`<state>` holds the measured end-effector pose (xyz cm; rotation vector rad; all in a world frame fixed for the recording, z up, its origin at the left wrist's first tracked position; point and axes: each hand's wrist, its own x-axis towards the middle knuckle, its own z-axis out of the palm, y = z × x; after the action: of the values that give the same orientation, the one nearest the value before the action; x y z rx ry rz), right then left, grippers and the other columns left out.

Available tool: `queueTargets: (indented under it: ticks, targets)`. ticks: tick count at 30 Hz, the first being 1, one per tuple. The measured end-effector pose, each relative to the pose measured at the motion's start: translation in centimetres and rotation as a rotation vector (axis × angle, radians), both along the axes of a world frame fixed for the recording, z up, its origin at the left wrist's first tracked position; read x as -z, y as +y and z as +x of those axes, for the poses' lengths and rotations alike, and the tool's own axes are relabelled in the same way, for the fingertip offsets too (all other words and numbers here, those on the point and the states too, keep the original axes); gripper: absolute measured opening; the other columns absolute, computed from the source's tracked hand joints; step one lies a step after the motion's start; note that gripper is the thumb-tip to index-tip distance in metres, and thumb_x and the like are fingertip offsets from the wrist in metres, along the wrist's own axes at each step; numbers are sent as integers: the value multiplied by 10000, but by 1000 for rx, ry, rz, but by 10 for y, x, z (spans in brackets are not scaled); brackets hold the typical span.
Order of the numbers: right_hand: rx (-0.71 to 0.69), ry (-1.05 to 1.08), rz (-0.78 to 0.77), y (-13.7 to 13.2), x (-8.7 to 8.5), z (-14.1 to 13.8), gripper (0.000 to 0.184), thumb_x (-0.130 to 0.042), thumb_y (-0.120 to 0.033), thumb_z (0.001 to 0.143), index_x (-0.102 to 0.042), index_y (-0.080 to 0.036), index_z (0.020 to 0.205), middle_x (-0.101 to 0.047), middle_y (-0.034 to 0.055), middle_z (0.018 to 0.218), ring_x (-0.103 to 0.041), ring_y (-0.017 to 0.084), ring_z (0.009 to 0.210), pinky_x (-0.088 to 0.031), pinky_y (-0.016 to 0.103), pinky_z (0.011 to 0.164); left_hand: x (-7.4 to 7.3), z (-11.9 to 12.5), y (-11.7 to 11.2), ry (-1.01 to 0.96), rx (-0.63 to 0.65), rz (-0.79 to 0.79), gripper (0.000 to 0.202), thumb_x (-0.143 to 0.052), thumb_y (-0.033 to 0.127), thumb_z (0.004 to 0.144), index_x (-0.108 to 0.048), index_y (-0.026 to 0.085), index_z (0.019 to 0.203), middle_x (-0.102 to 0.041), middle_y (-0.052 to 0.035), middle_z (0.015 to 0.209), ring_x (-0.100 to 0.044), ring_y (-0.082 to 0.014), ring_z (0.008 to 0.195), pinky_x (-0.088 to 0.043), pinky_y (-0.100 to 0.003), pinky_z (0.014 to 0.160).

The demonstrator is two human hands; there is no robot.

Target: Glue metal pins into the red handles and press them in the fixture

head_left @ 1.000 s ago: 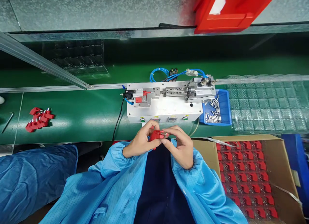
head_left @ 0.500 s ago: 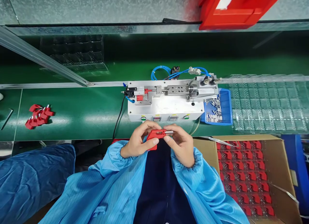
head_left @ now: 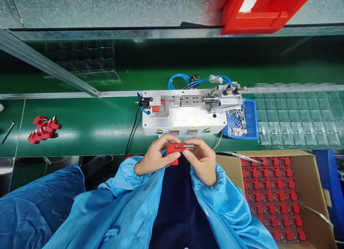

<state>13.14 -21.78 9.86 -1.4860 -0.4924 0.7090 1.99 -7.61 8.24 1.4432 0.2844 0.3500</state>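
My left hand (head_left: 159, 154) is closed around a red plastic part (head_left: 176, 147) with an oblong slot, thumb across its lower side. A short silver metal pin (head_left: 189, 145) points out of the part's right end. The fingers of my right hand (head_left: 201, 159) are bent around the pin and that end, the thumb just below. Both hands are in front of the bench machine (head_left: 185, 116), a silver fixture with a rod and cylinder along its top. Another red part (head_left: 155, 109) sits in the machine's left-hand holder.
Several red parts (head_left: 44, 130) lie on the green bench at left, near a hex key (head_left: 7, 132). A blue bin (head_left: 249, 136) of metal pins stands right of the machine, beside clear trays (head_left: 301, 116). A cardboard box (head_left: 309, 191) holds trayed red parts. A red bin (head_left: 255, 25) is above.
The red part and my left hand have shifted slightly right. On the machine, the rod by the cylinder has slid to the left. Someone's blue sleeve at left has moved a little.
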Motion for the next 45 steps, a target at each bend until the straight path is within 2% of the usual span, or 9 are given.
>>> queueTargets:
  ticks: [6,12,14,22,26,33,45]
  targets:
    - [24,-142,24,2,2,0,178,-811,-386,885,-753,-259,995,-727,23,880,-658,164,748,-581,332,746,3,1,-2,104,41,-11,302,-779,410,912,-646,202,1087,-767,-59,982,-762,-183,877,-575,-288,807]
    - [0,-244,-35,3,0,3,166,-774,-391,906,-753,-246,985,-700,36,848,-624,191,775,-553,373,761,1,1,5,134,143,-57,342,-668,506,980,-621,212,1149,-783,-90,1057,-763,-233,1049,-565,-358,939]
    - [-10,-254,-39,3,-1,3,168,-767,-394,911,-752,-245,989,-699,38,853,-624,194,789,-549,373,763,0,0,7,144,158,-49,354,-657,519,983,-624,210,1153,-783,-91,1064,-758,-229,1041,-559,-362,950]
    - [-19,-220,-47,4,0,4,191,-769,-435,907,-756,-259,977,-692,47,849,-629,208,795,-562,392,776,4,2,8,135,124,-39,376,-674,541,966,-671,202,1128,-754,-78,1013,-715,-209,959,-552,-348,899]
    - [-17,-203,-39,4,2,5,200,-772,-434,905,-760,-254,991,-687,45,848,-634,204,791,-567,390,788,5,4,11,117,156,-132,408,-675,556,961,-680,188,1138,-739,-82,1044,-698,-209,964,-557,-334,889]
    - [-10,-197,-40,3,7,6,171,-761,-401,916,-768,-256,1005,-669,29,826,-623,191,774,-557,382,797,6,5,14,163,202,-224,445,-657,602,959,-681,166,1043,-707,-41,859,-633,-162,760,-522,-271,712]
    - [-6,-182,-46,3,11,7,184,-756,-419,917,-769,-256,1001,-661,33,839,-612,189,768,-556,382,783,8,5,13,167,194,-248,453,-674,599,948,-709,164,1071,-767,-76,959,-708,-210,876,-558,-316,813]
